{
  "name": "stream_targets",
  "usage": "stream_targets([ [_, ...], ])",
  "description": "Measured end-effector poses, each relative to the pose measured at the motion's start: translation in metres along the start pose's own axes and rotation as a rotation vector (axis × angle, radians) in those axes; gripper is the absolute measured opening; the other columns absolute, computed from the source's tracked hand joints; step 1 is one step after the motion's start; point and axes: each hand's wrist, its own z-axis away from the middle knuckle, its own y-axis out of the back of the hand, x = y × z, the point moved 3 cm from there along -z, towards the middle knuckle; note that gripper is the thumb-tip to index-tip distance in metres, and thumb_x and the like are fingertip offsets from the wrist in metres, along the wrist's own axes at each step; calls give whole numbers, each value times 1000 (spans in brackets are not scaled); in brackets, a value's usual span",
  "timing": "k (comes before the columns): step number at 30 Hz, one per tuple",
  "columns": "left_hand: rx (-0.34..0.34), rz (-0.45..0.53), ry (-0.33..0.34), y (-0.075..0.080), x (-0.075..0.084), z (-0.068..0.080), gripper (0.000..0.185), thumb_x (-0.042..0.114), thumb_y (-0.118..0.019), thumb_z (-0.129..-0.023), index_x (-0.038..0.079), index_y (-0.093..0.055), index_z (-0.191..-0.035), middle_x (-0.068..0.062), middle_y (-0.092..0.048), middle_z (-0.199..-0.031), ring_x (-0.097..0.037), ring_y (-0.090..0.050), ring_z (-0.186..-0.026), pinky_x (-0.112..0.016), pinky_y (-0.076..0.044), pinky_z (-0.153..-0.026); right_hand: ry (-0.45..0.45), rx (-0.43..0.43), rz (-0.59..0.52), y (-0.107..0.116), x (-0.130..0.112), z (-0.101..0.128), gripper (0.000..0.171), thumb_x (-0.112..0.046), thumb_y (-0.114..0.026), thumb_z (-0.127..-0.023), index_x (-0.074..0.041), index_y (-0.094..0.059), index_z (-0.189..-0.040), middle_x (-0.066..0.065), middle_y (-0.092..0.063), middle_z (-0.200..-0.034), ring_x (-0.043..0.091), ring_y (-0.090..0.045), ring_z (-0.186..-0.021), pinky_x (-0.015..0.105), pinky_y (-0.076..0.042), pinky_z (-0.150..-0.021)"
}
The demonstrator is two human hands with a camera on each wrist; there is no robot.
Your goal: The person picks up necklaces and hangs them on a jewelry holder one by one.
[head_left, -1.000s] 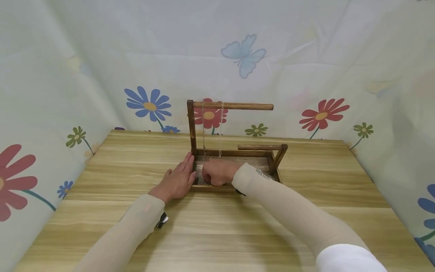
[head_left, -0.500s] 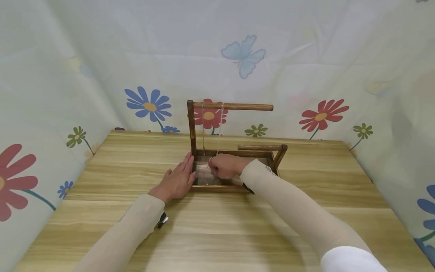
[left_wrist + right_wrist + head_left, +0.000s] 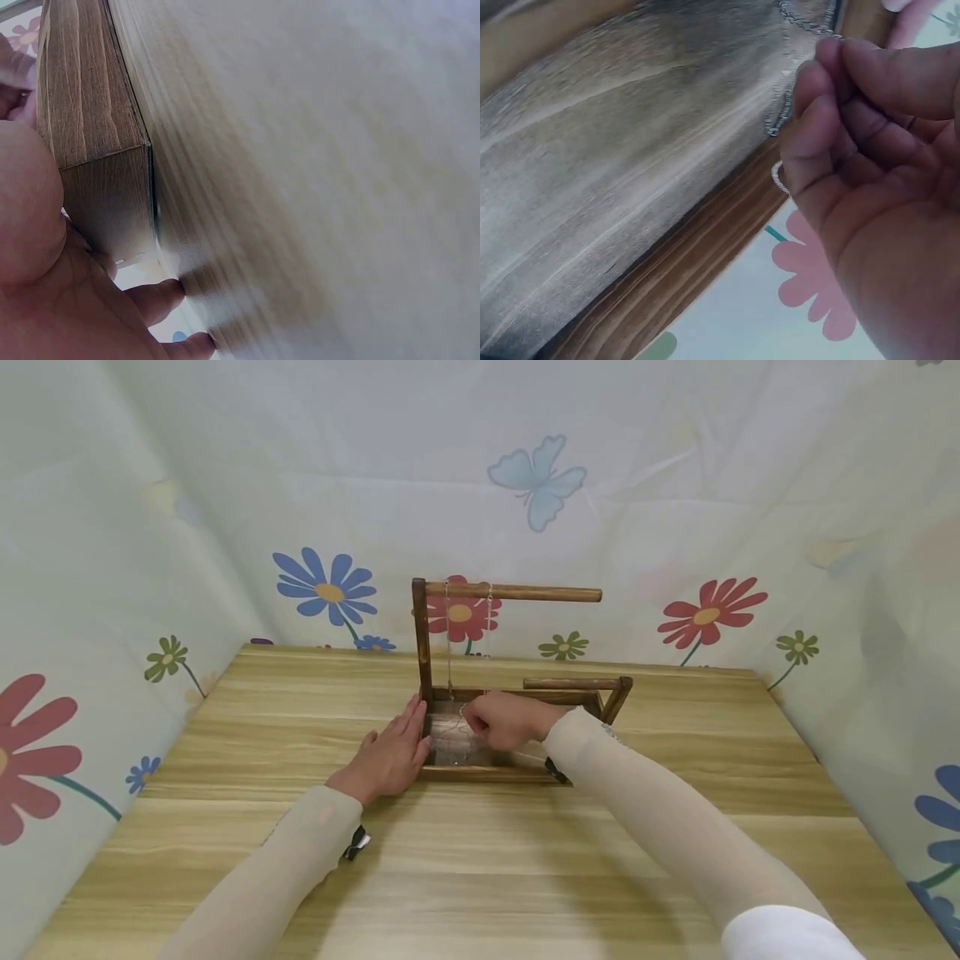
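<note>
In the head view a dark wooden jewellery stand (image 3: 491,773) with a shallow tray base stands on the table. My left hand (image 3: 386,757) lies with straight fingers against the tray's left end; the left wrist view has its fingers beside the brown wooden corner (image 3: 105,180). Over the tray, my right hand (image 3: 508,720) pinches a thin silver chain (image 3: 802,28) between thumb and forefinger. Loops of that chain dangle above the tray floor in the right wrist view. A chain necklace (image 3: 448,643) hangs from the upper bar (image 3: 540,594), with another chain strand (image 3: 490,610) to its right.
A shorter, lower bar (image 3: 570,683) juts leftward from the post at the stand's right end. The wood-grain table (image 3: 300,710) extends around the stand. Behind and at both sides hangs a pale cloth (image 3: 637,527) printed with flowers and a butterfly.
My right hand has risen from the left part of the tray and shifted right, with the silver chain pinched in its fingers. The left hand has stayed against the tray's end.
</note>
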Motion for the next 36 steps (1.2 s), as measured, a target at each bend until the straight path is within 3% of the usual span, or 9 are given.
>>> stream_targets([
  [4,-2,1,-3,0,0,0,67,36,-30,-114,9,-3,-169,-6,5,-178,-42,-26,-159,-76,-22,-120,-17,9,100,-5,0,-3,22,6,-51,-98,-7,-57,-82,-4,-43,-67,13,-36,-63,28,-36,-64],
  [10,-5,21,-3,1,1,-1,67,35,-30,-114,9,-4,-169,-6,4,-178,-43,-25,-159,-77,-21,-120,44,-15,132,-15,-9,-13,8,-3,-67,-98,-9,-73,-96,0,-70,-88,12,-61,-78,31,-53,-76],
  [17,13,28,-21,-4,-5,-4,67,35,-31,-113,8,-5,-169,-7,3,-178,-45,-27,-158,-79,-23,-117,83,-55,173,-29,-10,-22,22,6,-61,-92,-11,-70,-81,-5,-58,-71,11,-48,-66,26,-42,-65],
  [27,8,44,-11,-7,-7,-5,67,36,-30,-113,11,-5,-169,-3,4,-179,-44,-25,-159,-78,-20,-119,99,-58,164,-28,-3,-24,22,7,-61,-90,-10,-73,-99,4,-74,-93,16,-67,-83,32,-57,-80],
  [36,-3,4,-6,-1,-1,0,67,36,-31,-114,8,-4,-169,-8,3,-178,-43,-27,-158,-77,-23,-119,160,-88,244,-28,-5,-27,21,7,-64,-89,-10,-71,-80,-5,-61,-74,11,-54,-69,27,-49,-69],
])
